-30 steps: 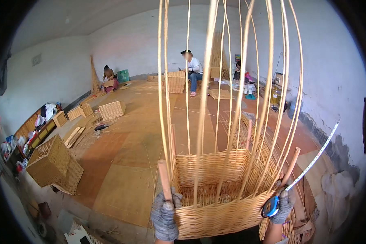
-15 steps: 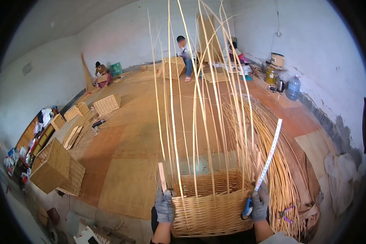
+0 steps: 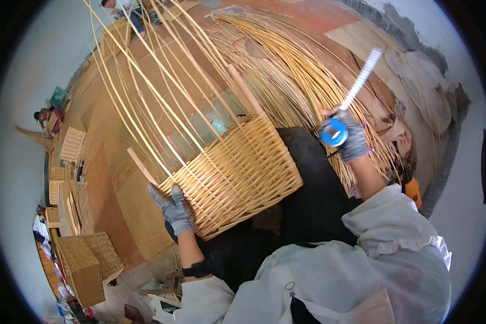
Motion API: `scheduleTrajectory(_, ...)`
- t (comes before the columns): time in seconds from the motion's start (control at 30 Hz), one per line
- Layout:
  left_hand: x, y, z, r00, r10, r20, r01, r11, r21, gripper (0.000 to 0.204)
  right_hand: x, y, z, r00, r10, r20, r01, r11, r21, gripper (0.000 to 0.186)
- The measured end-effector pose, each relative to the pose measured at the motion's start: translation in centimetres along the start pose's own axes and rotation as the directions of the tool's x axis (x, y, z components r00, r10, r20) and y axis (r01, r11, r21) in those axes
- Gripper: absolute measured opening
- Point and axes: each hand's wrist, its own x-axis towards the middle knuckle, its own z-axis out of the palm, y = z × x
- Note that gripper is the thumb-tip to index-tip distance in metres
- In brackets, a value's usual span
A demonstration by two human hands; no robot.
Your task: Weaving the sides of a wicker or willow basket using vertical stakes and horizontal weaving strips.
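A half-woven wicker basket (image 3: 243, 173) rests tilted over my dark-clad lap. Long pale stakes (image 3: 156, 97) rise from its far rim. Two short wooden sticks stand at its corners, a left stick (image 3: 141, 165) and a right stick (image 3: 245, 89). My left hand (image 3: 177, 210), in a grey glove, grips the basket's left corner with the thumb on its near face. Off to the right of the basket, my gloved right hand (image 3: 353, 139) is closed around a blue tape measure (image 3: 333, 133). The tape's white blade (image 3: 363, 76) sticks out upward.
A big bundle of rods (image 3: 297, 75) lies on the floor ahead and right. Finished baskets (image 3: 86, 264) stand at the left. A person (image 3: 127, 11) sits at the far top, another person (image 3: 49, 119) at the far left. An orange tool (image 3: 412, 191) lies by my right elbow.
My view has tipped down and turned. My right hand has left the basket's right corner and moved away to the right with the tape measure. My left hand still holds the left corner.
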Motion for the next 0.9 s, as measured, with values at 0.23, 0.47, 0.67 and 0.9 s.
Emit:
scheduleTrajectory(0.23,-5.8,1.0,-1.2,0.995,-0.100,0.005,0.098,0.985,0.141,0.068,-15.6,-0.7,-26.0,0.534,-0.106,-0.839,-0.018,0.990,-0.137,0.013)
scheduleTrajectory(0.47,-7.6,5.6,1.5,0.991,0.126,0.037,-0.122,0.774,0.621,0.080,-33.6,12.2,-39.8,0.325,0.114,-0.939,-0.945,0.079,-0.318,0.021)
scheduleTrajectory(0.67,-12.0,10.9,4.9,0.800,0.439,0.408,-0.596,0.653,0.467,0.087,-32.6,17.9,-44.6,0.452,0.251,-0.856,-0.627,-0.593,-0.505,0.034)
scheduleTrajectory(0.9,-15.2,13.3,7.0,0.569,0.404,0.716,-0.681,0.719,0.136,0.078,-25.3,14.5,-38.9,0.537,0.339,-0.772,-0.471,-0.638,-0.608,0.033)
